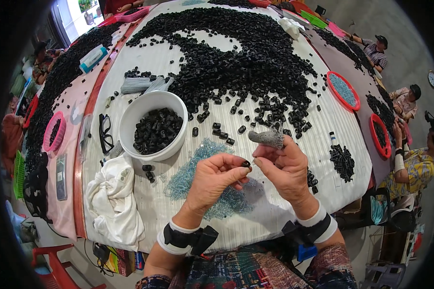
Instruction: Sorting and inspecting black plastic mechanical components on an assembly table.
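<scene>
My left hand pinches a small black cylindrical part between thumb and fingers. Close beside it, my right hand has its thumb and fingertips pressed together; whatever they hold is too small to make out. A grey knitted finger cover sits on that hand's index finger. Under both hands lies a spread of tiny clear bluish beads. To the left stands a white bowl with many black cylindrical parts in it. A large heap of the same black parts covers the far middle of the table.
On the left lie a bunched white cloth, black-framed glasses and bundles of thin grey strips. A small pile of black pieces and a red tray of beads are on the right. Other people sit along both sides.
</scene>
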{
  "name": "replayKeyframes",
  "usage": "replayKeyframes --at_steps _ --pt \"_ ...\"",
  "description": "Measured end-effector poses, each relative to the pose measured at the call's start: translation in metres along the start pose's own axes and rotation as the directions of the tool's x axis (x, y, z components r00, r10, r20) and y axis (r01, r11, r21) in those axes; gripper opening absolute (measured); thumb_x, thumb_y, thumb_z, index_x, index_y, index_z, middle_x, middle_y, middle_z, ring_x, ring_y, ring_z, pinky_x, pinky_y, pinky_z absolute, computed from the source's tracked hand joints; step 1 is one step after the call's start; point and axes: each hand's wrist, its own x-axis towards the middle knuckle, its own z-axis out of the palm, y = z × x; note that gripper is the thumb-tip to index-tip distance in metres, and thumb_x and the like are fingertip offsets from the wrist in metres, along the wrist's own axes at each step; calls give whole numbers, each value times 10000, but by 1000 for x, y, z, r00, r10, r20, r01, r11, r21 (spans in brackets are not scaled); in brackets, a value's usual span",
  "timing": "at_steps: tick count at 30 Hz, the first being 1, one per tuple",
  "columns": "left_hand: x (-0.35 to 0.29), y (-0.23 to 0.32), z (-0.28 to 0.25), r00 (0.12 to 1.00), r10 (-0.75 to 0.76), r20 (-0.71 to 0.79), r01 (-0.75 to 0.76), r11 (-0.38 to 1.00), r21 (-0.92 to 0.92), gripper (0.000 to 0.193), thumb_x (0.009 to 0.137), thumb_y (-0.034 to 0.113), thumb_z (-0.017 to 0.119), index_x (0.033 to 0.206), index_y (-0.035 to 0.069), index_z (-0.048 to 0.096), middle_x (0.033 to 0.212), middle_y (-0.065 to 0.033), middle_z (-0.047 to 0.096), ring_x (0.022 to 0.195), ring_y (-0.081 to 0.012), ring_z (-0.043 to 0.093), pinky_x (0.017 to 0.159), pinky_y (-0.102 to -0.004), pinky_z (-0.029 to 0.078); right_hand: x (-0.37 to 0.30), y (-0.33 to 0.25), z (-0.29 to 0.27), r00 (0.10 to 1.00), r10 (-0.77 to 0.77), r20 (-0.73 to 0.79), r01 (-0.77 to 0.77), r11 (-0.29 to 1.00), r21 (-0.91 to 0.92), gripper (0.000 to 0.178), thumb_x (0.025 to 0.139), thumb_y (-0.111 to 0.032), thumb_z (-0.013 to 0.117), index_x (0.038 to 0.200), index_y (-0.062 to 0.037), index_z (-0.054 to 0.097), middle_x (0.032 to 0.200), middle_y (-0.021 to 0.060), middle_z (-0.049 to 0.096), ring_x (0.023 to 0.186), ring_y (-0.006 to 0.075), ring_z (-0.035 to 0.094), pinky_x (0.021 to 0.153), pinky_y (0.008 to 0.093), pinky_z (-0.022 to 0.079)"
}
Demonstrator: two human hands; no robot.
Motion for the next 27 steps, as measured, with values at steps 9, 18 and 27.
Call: replayKeyframes --at_steps 9,18,27 --pt "-2 -1 3 998 55 -13 -54 998 21 163 816 19 678 968 -24 639 874 -110 675 720 -158 665 583 -242 552 -4 11 3 1000 -20 0 19 996 -83 273 792 26 656 1055 -8 591 882 40 639 769 85 605 686 229 491" --pt "0 -3 3 994 108 -14 -107 992 68 182 823 39 685 984 -31 641 847 -85 675 745 -125 659 588 -220 538 -6 17 1 922 -376 89 365 773 -519 165 740 57 665 874 -4 591 706 84 541 566 169 551 510 274 458" --pt "1 -2 2 997 77 -16 -75 995 72 160 818 -7 658 974 -33 632 887 -126 676 742 -169 666 582 -256 555 0 14 -11 905 -423 37 357 711 -606 201 742 99 631 912 -3 600 740 85 550 586 168 538 520 267 444"
